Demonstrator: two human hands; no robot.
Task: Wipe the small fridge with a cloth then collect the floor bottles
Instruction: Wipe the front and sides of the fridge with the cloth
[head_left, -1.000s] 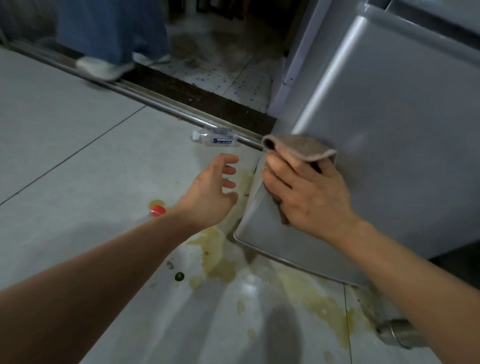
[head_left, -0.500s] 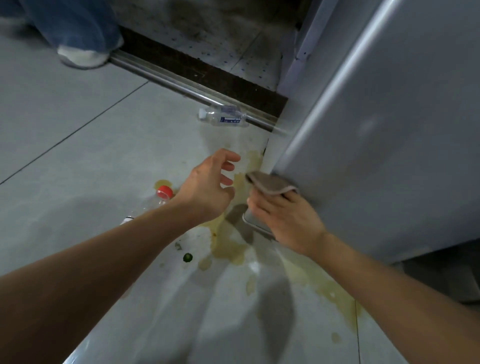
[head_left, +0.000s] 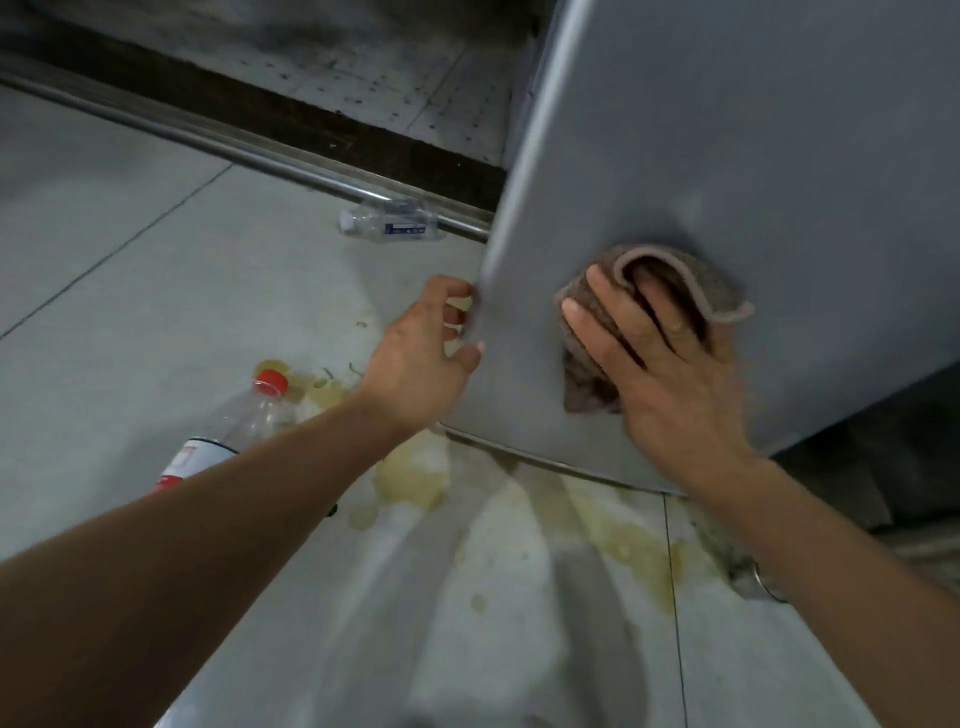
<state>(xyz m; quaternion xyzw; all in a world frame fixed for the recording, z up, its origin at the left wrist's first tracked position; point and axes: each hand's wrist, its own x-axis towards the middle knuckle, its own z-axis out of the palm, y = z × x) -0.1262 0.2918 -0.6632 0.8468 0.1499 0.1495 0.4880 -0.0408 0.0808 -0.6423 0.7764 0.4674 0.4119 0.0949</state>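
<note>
Right hand (head_left: 670, 358) has moved the brown cloth (head_left: 691, 283) up the fridge door (head_left: 779, 156), fingers flat; left hand (head_left: 421, 358) now grips its edge; bottles uncollected.

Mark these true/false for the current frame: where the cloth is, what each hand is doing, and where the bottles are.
1. The right hand presses the cloth flat against the fridge. True.
2. The left hand holds a bottle. False: its fingers curl round the fridge's edge.
3. The red-capped bottle lies on the floor, partly hidden by the left forearm. True.
4. The clear bottle stands upright. False: it lies on its side by the metal rail.
5. The floor under the fridge is dry. False: a yellowish spill spreads there.
</note>
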